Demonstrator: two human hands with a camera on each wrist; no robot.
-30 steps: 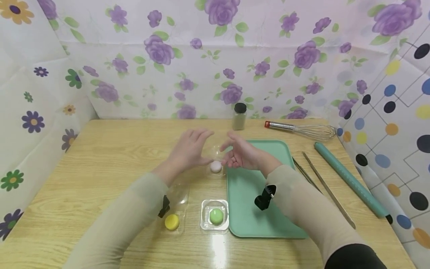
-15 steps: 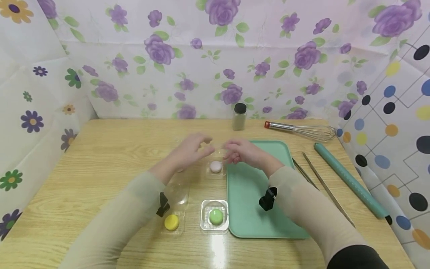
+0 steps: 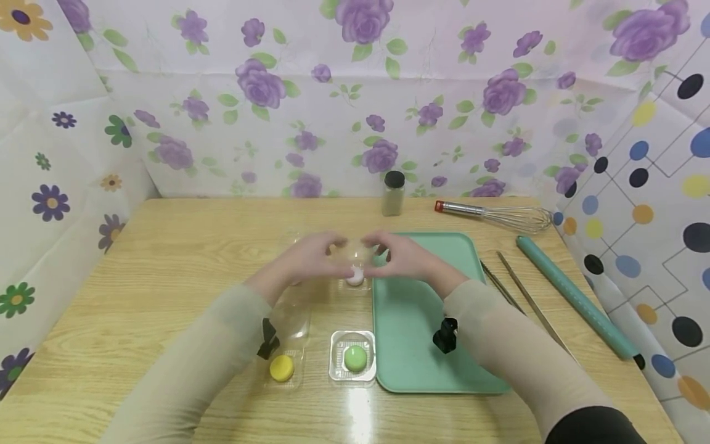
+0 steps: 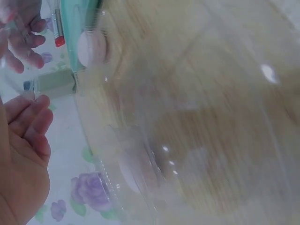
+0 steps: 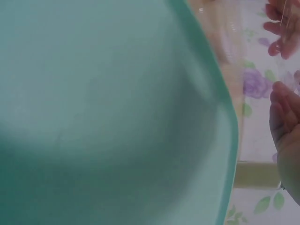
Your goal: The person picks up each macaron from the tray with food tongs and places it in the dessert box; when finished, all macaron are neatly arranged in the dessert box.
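In the head view, a pale pink round piece (image 3: 355,277) sits in a clear plastic box, partly behind the thumb tips. My left hand (image 3: 316,256) and right hand (image 3: 405,256) face each other above it, fingers curved, gripping the sides of a thin clear lid (image 3: 355,251). The lid is faint, and its exact contact with the fingers is hard to see. The left wrist view has my left hand (image 4: 26,159) beside two pale pieces in clear packaging. The right wrist view catches my right hand (image 5: 287,133) beyond the tray.
The green tray (image 3: 421,339) lies at the right. Nearer are a green piece (image 3: 355,357) in a clear box and a yellow piece (image 3: 281,368) in another. A jar (image 3: 393,194), a whisk (image 3: 516,217), metal tools and a teal rolling pin (image 3: 577,296) lie around the tray.
Both hands have drawn closer together and their fingers have curved inward. The thumb tips now lie over the edges of the pale pink piece in the head view.
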